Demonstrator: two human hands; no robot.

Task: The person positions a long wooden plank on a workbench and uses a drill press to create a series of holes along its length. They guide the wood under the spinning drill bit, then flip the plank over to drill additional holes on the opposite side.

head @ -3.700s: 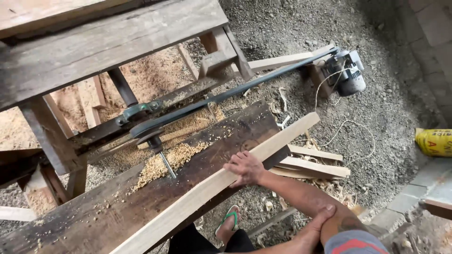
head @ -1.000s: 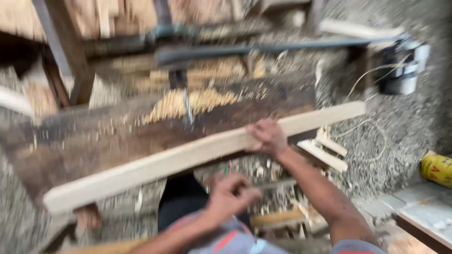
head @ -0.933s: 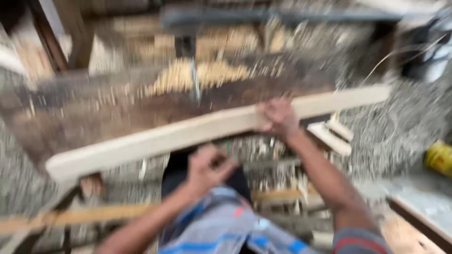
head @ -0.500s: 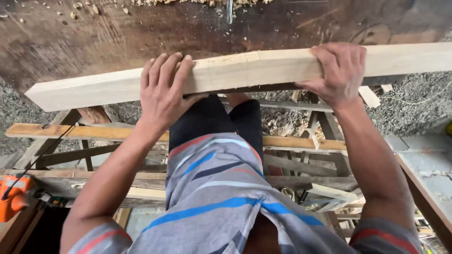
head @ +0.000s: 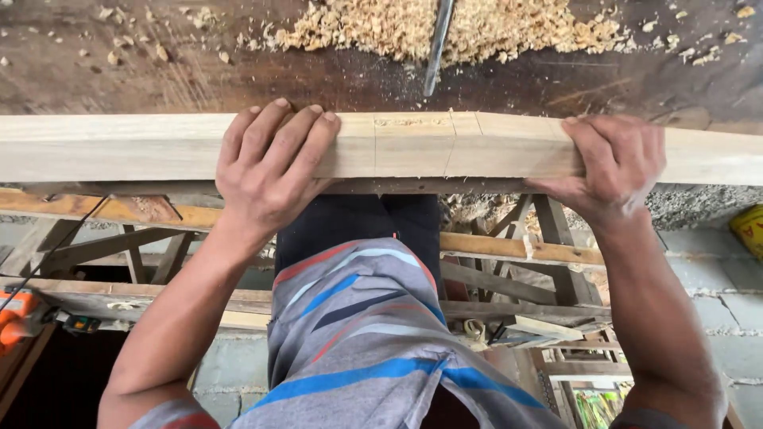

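Note:
A long pale wooden board [head: 413, 147] lies across the near edge of a dark worn workbench [head: 238, 75]. My left hand [head: 270, 163] grips it left of centre, fingers over its top face. My right hand [head: 616, 163] grips it further right in the same way. Pencil lines cross the board between my hands. A thin metal saw blade [head: 437, 44] rises from the bench just behind the board, in a heap of sawdust [head: 445, 28].
Below the bench stand wooden frame pieces [head: 509, 250] and a grey block wall [head: 715, 262]. An orange power tool [head: 16, 322] lies at the lower left, and a yellow container [head: 749, 230] sits at the right edge. My striped shirt fills the lower middle.
My left hand came up and took hold of the board beside the right. The view tilted downward and closer, and the board now lies level across the bench edge.

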